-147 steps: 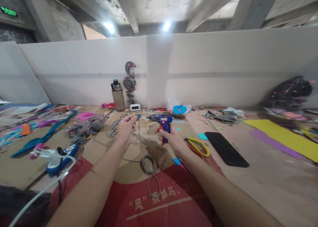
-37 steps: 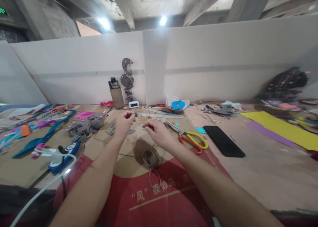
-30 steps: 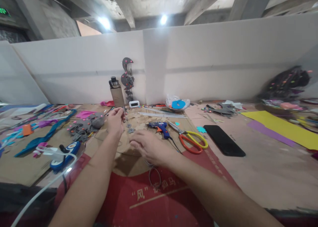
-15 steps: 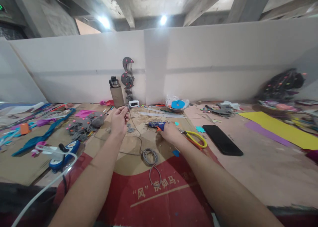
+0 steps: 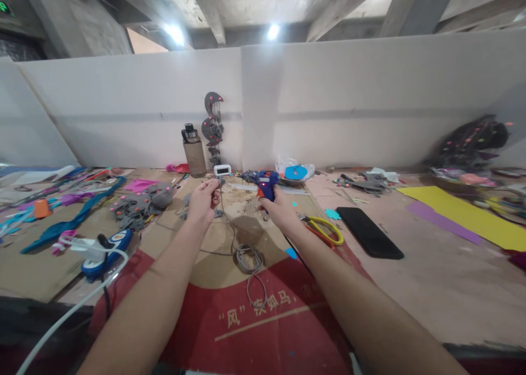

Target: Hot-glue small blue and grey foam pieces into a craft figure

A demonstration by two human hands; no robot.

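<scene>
head view, logged from my remote seat: left hand (image 5: 202, 202) has thumb and fingertips pinching a small gray piece (image 5: 222, 182); a thin gray cord (image 5: 249, 261) runs from near it down to a coil on the cardboard (image 5: 213, 276). right hand (image 5: 283, 208) has its fingers wrapped around the blue glue gun (image 5: 269, 184), nozzle pointing left toward the piece; trigger squeezed or not, i cannot tell. step in hand, i judge: lining up gun and piece for glue. next move calls for a steady pinch, nozzle kept off the fingertips. around: scissors (image 5: 326, 230) and black phone (image 5: 369, 232) to the right, clock (image 5: 222, 170) and ruler (image 5: 293, 190) far. likely obstacles: upright pins (image 5: 252, 205) between the hands, loose cord near.
</scene>
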